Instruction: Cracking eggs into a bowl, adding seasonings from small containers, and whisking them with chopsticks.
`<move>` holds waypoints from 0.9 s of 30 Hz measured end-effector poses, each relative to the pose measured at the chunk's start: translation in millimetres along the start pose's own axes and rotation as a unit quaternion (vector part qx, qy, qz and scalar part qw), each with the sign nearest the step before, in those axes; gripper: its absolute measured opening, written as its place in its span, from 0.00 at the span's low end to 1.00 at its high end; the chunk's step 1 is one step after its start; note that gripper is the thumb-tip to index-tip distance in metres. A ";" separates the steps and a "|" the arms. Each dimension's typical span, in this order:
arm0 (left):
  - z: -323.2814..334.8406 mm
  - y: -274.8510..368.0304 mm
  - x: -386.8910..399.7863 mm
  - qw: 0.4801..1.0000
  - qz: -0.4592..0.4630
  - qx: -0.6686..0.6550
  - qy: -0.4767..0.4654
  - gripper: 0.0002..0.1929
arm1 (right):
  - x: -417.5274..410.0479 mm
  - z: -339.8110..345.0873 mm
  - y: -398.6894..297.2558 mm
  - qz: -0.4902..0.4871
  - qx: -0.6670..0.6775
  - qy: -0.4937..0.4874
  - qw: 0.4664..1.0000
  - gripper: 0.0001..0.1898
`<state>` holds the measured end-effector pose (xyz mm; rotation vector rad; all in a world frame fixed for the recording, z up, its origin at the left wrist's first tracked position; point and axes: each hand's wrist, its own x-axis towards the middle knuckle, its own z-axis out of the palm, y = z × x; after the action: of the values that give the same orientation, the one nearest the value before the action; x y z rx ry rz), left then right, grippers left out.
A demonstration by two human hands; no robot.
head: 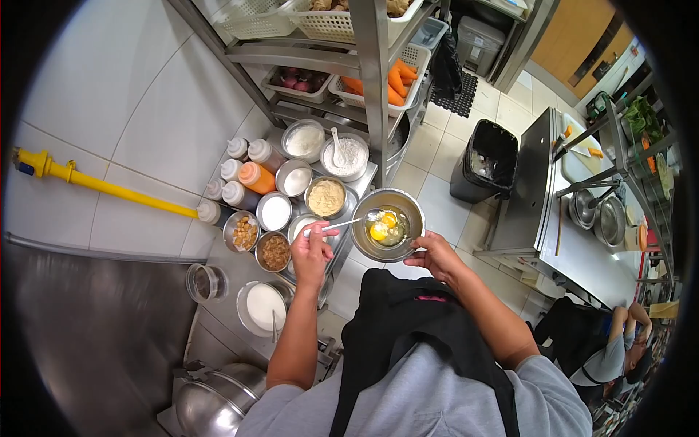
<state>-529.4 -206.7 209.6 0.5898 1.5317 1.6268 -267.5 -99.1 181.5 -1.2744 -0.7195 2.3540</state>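
My right hand (434, 254) grips the rim of a steel mixing bowl (362, 244), holding it up in front of my apron. Inside the bowl lie raw eggs (385, 228) with unbroken yolks and clear whites. Between the fingers of my left hand (312, 247) is the handle of a metal spoon (349, 221); its tip is over the eggs, with some pale stuff on it. Just left of the bowl, a steel bowl of pale yellow powder (326, 197) stands among containers of white powder (274, 212). A small bowl of brown minced food (273, 252) sits near my left wrist.
Squeeze bottles (256, 177) stand by the tiled wall, below a yellow pipe (125, 194). A metal shelf post (375, 87) rises beyond the bowls, beside baskets of carrots (397, 82). A black bin (483, 164) stands on the floor. Another person (600, 360) is at the lower right.
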 end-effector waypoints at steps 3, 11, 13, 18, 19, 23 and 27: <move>-6.0 0.3 1.5 1.000 -0.013 -0.025 0.014 0.14 | 2.5 0.3 0.3 0.000 0.001 -0.005 1.000 0.12; -55.7 24.4 14.0 0.988 -0.017 -0.119 0.099 0.15 | -1.1 -5.0 -2.7 -0.007 -0.002 0.014 1.000 0.12; -63.0 29.3 20.3 0.984 0.024 -0.076 0.157 0.15 | -1.5 -3.2 -3.5 -0.005 -0.004 0.009 1.000 0.13; -66.3 -10.6 38.6 0.955 0.109 0.256 0.104 0.14 | 2.6 1.1 -4.4 0.007 -0.014 0.005 1.000 0.14; -62.5 -9.1 37.2 0.955 0.110 0.256 0.106 0.14 | 3.6 1.1 -4.7 0.007 -0.016 0.003 1.000 0.14; -57.2 9.5 24.2 0.833 0.297 0.451 0.116 0.09 | 6.2 -2.5 -0.9 0.008 -0.012 0.007 1.000 0.13; -64.9 41.7 -2.3 0.854 0.224 0.452 0.127 0.08 | 2.1 -5.1 -3.8 -0.001 -0.013 0.008 1.000 0.14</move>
<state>-589.2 -244.4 240.4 1.3537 2.5095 1.2294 -264.1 -93.6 179.9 -1.3018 -0.7489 2.3366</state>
